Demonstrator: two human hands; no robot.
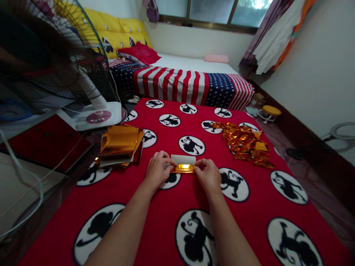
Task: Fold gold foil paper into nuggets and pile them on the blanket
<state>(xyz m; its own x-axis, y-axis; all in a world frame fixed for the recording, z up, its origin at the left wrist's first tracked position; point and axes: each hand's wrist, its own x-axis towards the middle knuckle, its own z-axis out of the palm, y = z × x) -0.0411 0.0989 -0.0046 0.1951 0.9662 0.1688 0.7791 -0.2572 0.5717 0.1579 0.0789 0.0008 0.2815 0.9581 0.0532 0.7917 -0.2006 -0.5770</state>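
Between my hands, near the middle of the red cloth, lies a sheet of gold foil paper [184, 168]. Its near edge is rolled or folded over, shiny gold side out, while the far part shows its pale back. My left hand [159, 168] pinches the left end with curled fingers. At the right end, the thumb and fingers of my right hand [208, 173] close on the paper too. A stack of flat gold foil sheets [122, 142] rests to the left, and a heap of folded gold foil pieces [246, 142] to the right.
The red cloth [155, 236] with monkey prints covers the table. A fan [101, 114] stands at the left beside a dark red box or folder [47, 138]. Beyond the table is a bed [177, 83]; a yellow stool [271, 110] stands at the right.
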